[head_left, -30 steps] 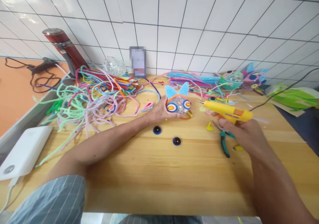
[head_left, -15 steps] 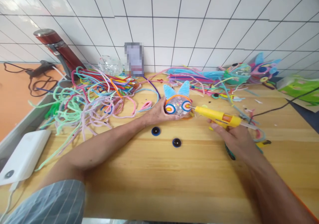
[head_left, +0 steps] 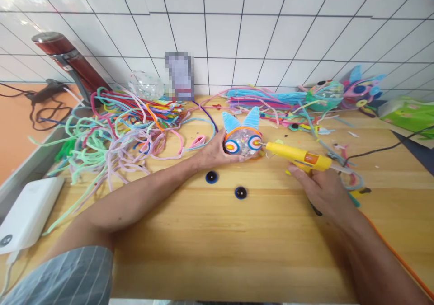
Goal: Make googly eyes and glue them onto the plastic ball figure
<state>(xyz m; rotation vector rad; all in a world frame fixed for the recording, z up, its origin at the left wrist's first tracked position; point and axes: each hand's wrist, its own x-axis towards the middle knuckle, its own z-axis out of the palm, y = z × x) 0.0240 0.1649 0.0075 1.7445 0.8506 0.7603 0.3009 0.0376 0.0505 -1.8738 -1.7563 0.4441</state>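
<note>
My left hand (head_left: 217, 153) is closed around the side of a clear ball craft (head_left: 243, 143) that has blue pipe-cleaner ears, an orange band and two ringed eyes. In my right hand (head_left: 322, 185) is a yellow hot glue gun (head_left: 294, 155), gripped by its handle. Its nozzle tip is at the craft's right eye (head_left: 254, 143); whether it touches cannot be made out. Two black discs with blue rims lie on the wood in front, one disc (head_left: 211, 177) nearer my left wrist and the other disc (head_left: 241, 192) farther right.
Loose pipe cleaners (head_left: 125, 147) tangle across the left side, before a red flask (head_left: 69, 63). A white power bank (head_left: 30, 212) lies at the left edge. A phone (head_left: 179, 75) leans on the tiled wall. More pipe cleaners (head_left: 264, 98) and two finished-looking ball crafts (head_left: 325, 95) line the back.
The glue gun's tip stays at the right eye, with only a slight shift of the gun and right hand. The whole view has moved a little.
</note>
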